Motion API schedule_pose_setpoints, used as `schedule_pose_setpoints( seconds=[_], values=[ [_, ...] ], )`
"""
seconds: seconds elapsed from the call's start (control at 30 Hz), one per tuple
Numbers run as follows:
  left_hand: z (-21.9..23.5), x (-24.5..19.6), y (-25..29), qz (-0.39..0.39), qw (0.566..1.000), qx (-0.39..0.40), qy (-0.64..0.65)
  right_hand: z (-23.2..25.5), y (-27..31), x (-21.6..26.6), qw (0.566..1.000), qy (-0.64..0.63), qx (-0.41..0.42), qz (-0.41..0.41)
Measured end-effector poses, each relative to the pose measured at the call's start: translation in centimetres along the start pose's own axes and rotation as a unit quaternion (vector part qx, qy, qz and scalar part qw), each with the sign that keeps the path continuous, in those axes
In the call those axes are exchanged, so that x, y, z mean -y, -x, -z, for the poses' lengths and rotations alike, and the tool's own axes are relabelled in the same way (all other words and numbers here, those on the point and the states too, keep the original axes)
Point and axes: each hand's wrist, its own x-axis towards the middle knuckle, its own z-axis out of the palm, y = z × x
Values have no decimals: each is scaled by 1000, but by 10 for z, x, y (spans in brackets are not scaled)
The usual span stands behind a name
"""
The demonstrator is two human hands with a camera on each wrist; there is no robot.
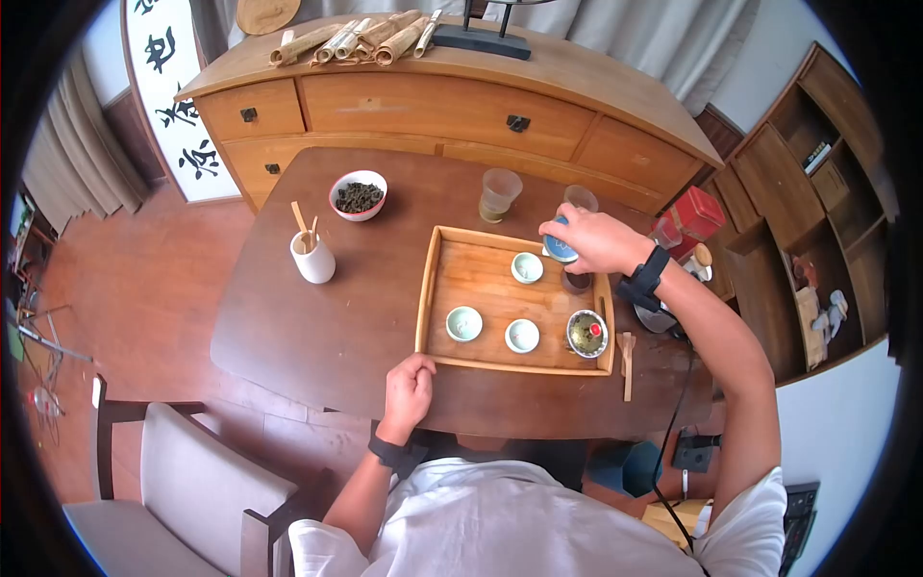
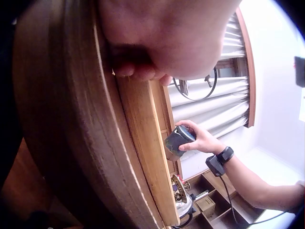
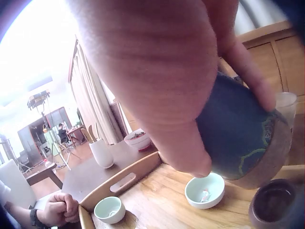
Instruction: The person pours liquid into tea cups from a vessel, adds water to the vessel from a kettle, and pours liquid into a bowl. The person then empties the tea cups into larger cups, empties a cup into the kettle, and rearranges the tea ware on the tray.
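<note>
My right hand (image 1: 598, 242) holds a blue ceramic vessel (image 3: 238, 131) with a brown band and green line pattern, tilted above the back right of the wooden tray (image 1: 481, 359). Under it sits a small dark cup (image 3: 274, 202). Beside that is a pale green cup (image 1: 526, 268); another green cup (image 1: 464, 324) and a third green cup (image 1: 522, 336) stand nearer the front. A patterned bowl (image 1: 586, 333) with a red spot fills the tray's front right. My left hand (image 1: 409, 392) is curled in a fist by the tray's front left corner, at the table edge.
A white holder (image 1: 312, 260) with wooden tools and a bowl of dark tea leaves (image 1: 359, 197) stand left of the tray. Behind it are a clear cup (image 1: 500, 194) and another clear cup (image 1: 580, 198). Wooden tongs (image 1: 627, 367) lie at right, near a red box (image 1: 694, 219).
</note>
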Motion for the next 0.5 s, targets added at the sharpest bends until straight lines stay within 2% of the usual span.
schedule_pose_setpoints(
  seconds=[0.23, 0.33, 0.5],
  values=[
    [1, -2, -1, -2, 1000, -2, -2, -4, -14, 9, 997, 59, 49, 9],
    [1, 0, 0, 12, 1000, 6, -7, -8, -19, 9, 996, 80, 44, 21],
    [0, 1, -1, -11, 1000, -2, -3, -13, -27, 7, 989, 135, 52, 19]
  ],
)
